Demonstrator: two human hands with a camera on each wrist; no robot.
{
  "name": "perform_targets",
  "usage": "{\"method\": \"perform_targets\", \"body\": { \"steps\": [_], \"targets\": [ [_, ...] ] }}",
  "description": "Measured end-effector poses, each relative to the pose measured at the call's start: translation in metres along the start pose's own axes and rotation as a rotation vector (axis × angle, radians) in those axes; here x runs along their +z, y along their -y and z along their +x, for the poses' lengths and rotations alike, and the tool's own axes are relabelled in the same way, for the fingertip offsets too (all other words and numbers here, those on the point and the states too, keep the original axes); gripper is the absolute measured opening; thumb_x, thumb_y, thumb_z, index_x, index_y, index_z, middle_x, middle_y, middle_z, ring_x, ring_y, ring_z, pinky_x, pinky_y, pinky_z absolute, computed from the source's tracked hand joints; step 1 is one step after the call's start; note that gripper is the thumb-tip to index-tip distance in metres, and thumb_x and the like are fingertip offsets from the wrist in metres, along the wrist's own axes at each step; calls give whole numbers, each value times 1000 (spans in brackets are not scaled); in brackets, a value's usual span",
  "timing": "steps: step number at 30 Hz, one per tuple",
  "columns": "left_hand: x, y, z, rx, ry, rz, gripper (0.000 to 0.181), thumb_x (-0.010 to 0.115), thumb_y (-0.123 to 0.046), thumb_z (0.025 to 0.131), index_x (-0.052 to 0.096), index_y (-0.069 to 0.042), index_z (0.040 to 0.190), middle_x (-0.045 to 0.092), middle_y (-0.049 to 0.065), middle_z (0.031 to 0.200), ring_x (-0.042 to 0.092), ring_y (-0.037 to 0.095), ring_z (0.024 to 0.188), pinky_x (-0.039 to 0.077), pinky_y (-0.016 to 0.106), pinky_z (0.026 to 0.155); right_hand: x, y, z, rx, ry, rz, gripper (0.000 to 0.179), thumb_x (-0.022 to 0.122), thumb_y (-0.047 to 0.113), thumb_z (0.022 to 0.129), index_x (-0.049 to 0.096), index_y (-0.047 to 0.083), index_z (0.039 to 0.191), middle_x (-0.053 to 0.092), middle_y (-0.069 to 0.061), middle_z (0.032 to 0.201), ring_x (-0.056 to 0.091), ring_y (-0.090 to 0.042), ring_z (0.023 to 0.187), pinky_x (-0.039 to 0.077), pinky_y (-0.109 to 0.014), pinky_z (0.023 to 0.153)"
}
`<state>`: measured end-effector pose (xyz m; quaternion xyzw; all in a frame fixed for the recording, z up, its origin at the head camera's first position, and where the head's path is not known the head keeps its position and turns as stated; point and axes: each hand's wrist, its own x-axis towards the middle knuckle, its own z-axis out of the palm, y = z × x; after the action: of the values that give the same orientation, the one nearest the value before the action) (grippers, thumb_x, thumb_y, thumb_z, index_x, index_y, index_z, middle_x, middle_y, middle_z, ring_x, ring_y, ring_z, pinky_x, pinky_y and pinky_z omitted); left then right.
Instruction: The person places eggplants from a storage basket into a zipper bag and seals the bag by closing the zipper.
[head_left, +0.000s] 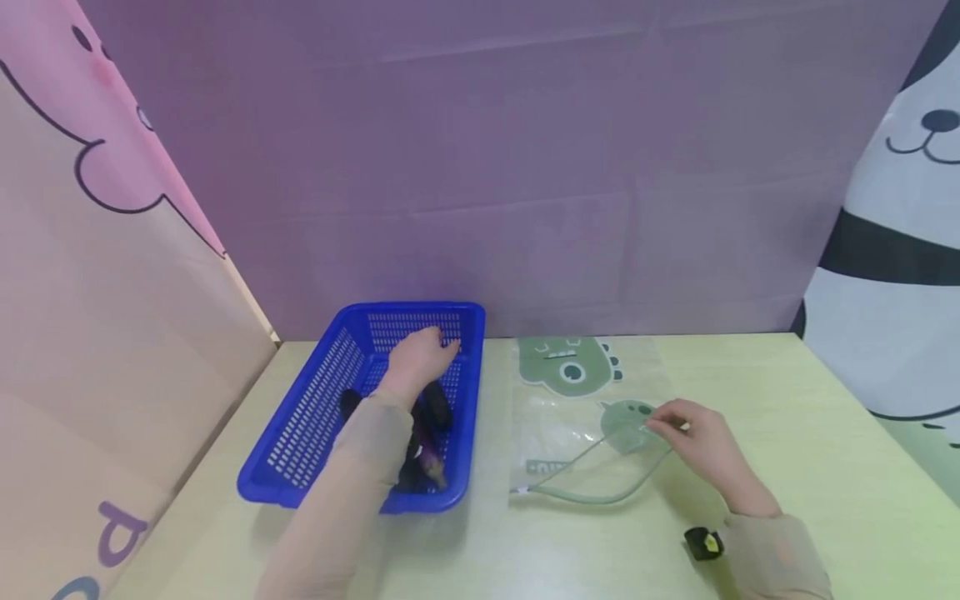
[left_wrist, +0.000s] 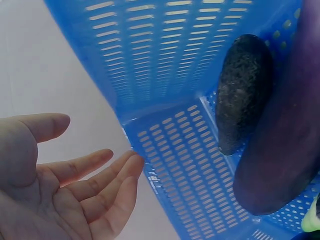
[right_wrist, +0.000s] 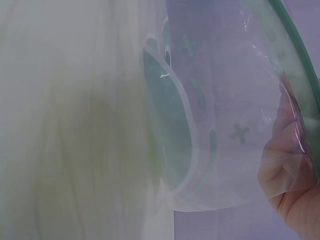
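My left hand (head_left: 420,362) is over the far part of a blue plastic basket (head_left: 431,502). Its fingers are loosely bent, with nothing between them in the left wrist view. Inside the basket lie a purple eggplant (left_wrist: 285,125) and a dark, rough-skinned oblong piece of produce (left_wrist: 245,90), along with other dark items partly hidden by my left arm. To the right, my right hand (head_left: 701,442) pinches the opening edge of a clear zip bag (head_left: 570,367) with green cartoon prints. The bag lies on the table, its mouth pulled apart into a loop.
A small black object with a yellow mark (head_left: 703,544) sits on the pale table (head_left: 600,554) beside my right sleeve. Behind the table hangs a purple cloth (head_left: 525,167). Printed cartoon panels stand at the left and right.
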<state>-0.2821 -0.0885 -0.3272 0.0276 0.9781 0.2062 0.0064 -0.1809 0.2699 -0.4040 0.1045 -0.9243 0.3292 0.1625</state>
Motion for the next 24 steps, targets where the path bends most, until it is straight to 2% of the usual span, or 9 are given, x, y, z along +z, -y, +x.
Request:
{"method": "perform_targets", "body": {
  "steps": [12, 24],
  "targets": [
    [15, 16, 3, -33, 71, -38, 55, 51, -35, 95, 44, 0, 137, 49, 20, 138, 47, 36, 126, 37, 50, 108, 2, -2, 1, -7, -20, -4, 10, 70, 10, 82, 67, 1, 85, 69, -7, 83, 54, 3, 72, 51, -19, 62],
    [27, 27, 9, -33, 94, -72, 60, 53, -35, 94, 40, 2, 140, 45, 22, 141, 44, 38, 129, 35, 50, 109, 2, -1, 0, -3, -12, -21, 7, 70, 8, 82, 68, 3, 86, 69, -5, 82, 55, 2, 72, 51, -19, 64]
  ]
}}
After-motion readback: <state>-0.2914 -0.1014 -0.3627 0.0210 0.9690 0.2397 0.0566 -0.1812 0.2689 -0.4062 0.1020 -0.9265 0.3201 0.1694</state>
